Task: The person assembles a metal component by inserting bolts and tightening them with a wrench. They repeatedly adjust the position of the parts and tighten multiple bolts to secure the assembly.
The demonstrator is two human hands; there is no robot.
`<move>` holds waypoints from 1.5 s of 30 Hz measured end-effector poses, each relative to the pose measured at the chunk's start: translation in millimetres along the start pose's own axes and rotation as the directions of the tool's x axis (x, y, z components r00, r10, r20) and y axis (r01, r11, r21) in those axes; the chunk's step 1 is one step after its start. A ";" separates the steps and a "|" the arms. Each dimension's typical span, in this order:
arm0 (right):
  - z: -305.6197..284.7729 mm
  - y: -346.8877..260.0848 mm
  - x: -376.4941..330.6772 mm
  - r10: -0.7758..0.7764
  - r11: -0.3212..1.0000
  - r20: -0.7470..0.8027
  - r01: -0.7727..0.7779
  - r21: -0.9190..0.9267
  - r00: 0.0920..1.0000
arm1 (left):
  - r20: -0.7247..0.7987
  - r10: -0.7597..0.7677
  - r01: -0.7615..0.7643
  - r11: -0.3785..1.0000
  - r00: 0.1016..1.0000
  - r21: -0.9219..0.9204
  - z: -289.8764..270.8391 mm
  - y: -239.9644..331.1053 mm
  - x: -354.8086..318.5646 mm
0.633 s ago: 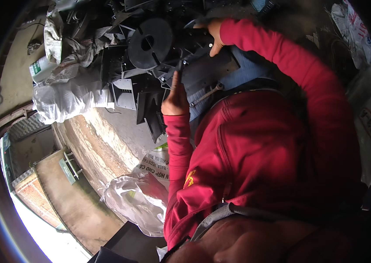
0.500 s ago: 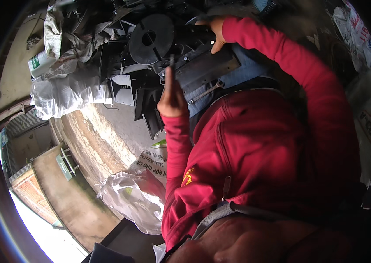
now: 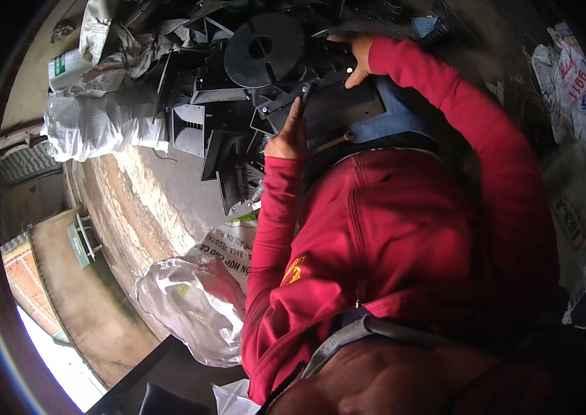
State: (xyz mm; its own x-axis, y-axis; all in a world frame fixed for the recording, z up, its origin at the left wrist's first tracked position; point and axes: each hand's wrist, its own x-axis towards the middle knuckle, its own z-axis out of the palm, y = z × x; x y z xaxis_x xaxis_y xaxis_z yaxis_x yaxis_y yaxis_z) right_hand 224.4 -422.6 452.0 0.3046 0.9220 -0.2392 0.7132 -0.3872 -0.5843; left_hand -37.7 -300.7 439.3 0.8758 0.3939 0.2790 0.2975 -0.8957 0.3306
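In the head view, a black metal assembly [image 3: 345, 107], flat-plated and bolt-studded, lies by the lap over blue denim jeans [image 3: 403, 111]. A smooth round disc [image 3: 284, 55], holed and slotted, sits just beyond it. The left hand [image 3: 289, 142] has its index finger extended to a bolted bracket [image 3: 284, 102]; whether it pinches anything I cannot tell. The right hand [image 3: 358, 59] is spread across the right end, thumb apart from fingers. A slim metal wrench [image 3: 334, 143] lies nearby; a glossy, crumpled plastic bag [image 3: 189, 311] stands left.
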 end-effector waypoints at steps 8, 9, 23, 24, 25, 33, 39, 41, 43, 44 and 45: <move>10.3 -4.8 -18.0 -0.018 0.973 -0.296 -0.051 -0.226 0.955 | -0.142 0.230 -0.261 0.928 0.963 -0.266 -34.2 6.3 -6.0; 4.0 -18.0 -34.0 0.055 0.989 -0.299 -0.093 -0.114 0.953 | -0.273 0.094 -0.171 0.946 0.957 -0.274 -36.8 -17.1 2.2; 91.2 -71.2 -26.6 0.253 -0.056 0.198 -0.190 0.980 0.947 | 0.649 -0.051 0.150 0.984 0.759 -0.097 23.0 -83.2 206.2; 95.9 -67.5 -27.3 0.271 -0.046 0.166 -0.160 0.986 0.948 | 0.663 -0.054 0.160 0.982 0.747 -0.100 25.9 -76.9 204.3; 97.9 -64.8 -27.1 0.288 -0.036 0.133 -0.129 0.991 0.948 | 0.666 -0.060 0.176 0.978 0.744 -0.108 26.4 -73.2 203.9; -23.7 -58.2 39.4 0.385 0.046 -0.183 0.179 0.983 0.905 | 0.677 -0.110 0.686 0.110 0.728 -0.720 -28.0 -42.4 151.9; -77.0 -28.3 67.1 -0.061 0.532 0.007 0.026 0.846 0.998 | 0.315 -0.126 0.238 -0.416 0.941 -0.878 24.6 26.5 59.0; -71.9 -20.7 70.6 -0.141 0.621 0.075 0.029 0.783 0.987 | 0.498 -0.171 0.228 -0.732 0.850 -0.642 34.6 42.9 38.5; -60.0 -13.9 75.4 -0.193 0.656 0.115 0.041 0.753 0.975 | 0.506 -0.180 0.236 -0.723 0.843 -0.649 54.0 43.6 21.2; -54.0 -11.2 74.6 -0.214 0.657 0.129 0.045 0.753 0.968 | 0.433 -0.214 0.257 -0.552 0.876 -0.793 65.5 40.8 13.8; -50.3 -10.3 77.3 -0.234 0.662 0.139 0.054 0.748 0.962 | 0.353 -0.242 0.256 -0.356 0.904 -0.899 76.3 38.1 7.1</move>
State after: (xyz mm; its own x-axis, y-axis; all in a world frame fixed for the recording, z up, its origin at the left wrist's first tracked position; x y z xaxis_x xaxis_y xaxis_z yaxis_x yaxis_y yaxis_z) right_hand 272.4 -347.7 478.5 0.0383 0.9789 -0.2007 0.0162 -0.2014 -0.9794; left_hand 8.9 -347.8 385.1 0.8536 0.5000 -0.1462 -0.2236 0.6051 0.7641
